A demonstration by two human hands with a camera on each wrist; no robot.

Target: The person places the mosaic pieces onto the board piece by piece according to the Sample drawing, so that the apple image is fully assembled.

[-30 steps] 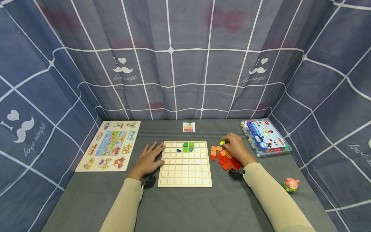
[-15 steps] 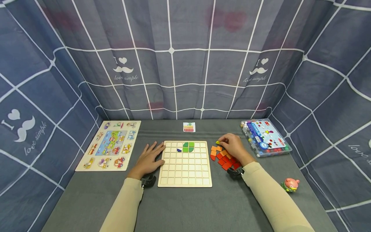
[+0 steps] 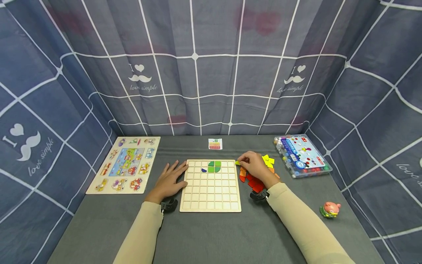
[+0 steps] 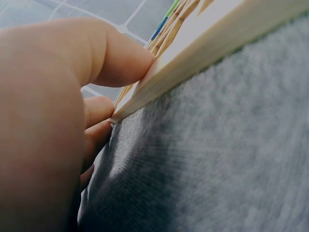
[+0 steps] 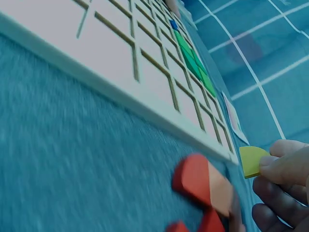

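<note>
While the left hand, fingers spread, touches the board, the right hand pinches a yellow tile.

Head: evenly lit, sharp | left wrist: cloth blurred, partly shadowed | right wrist: blue cast, red piece blurred

- Yellow piece: flat, with one rounded edge, pinched by the right hand near the board's far right corner.
- Board: pale, gridded, lying flat; the left hand touches its left edge.
- Green pieces: four in a block (two square, two rounded) on the grid, a small blue piece just left.
- Loose pieces: red, orange and yellow, heaped right of the board.
</note>
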